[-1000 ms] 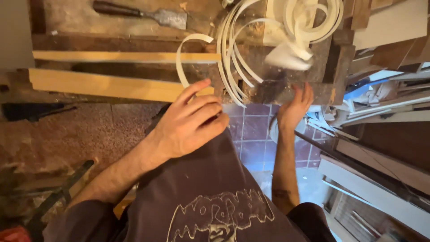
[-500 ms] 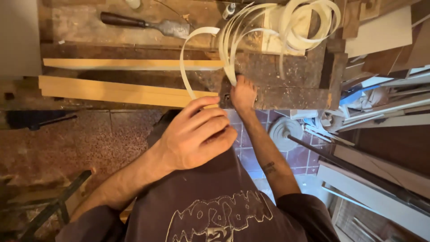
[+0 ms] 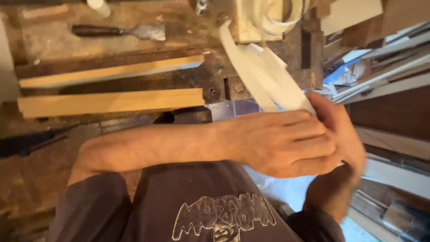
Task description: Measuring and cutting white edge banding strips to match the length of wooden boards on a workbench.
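Where both hands meet at right, white edging strip (image 3: 264, 76) pinched between them.
Left hand (image 3: 286, 141) lies over right hand (image 3: 342, 134), fingers closed on the strip's near end; it arcs up to a coil on the workbench (image 3: 210, 80). Two wood battens (image 3: 112, 102) and chisel (image 3: 121, 31) lie left.

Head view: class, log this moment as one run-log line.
left hand: on white strip | right hand: on strip, blurred | bench: two wood slats, chisel
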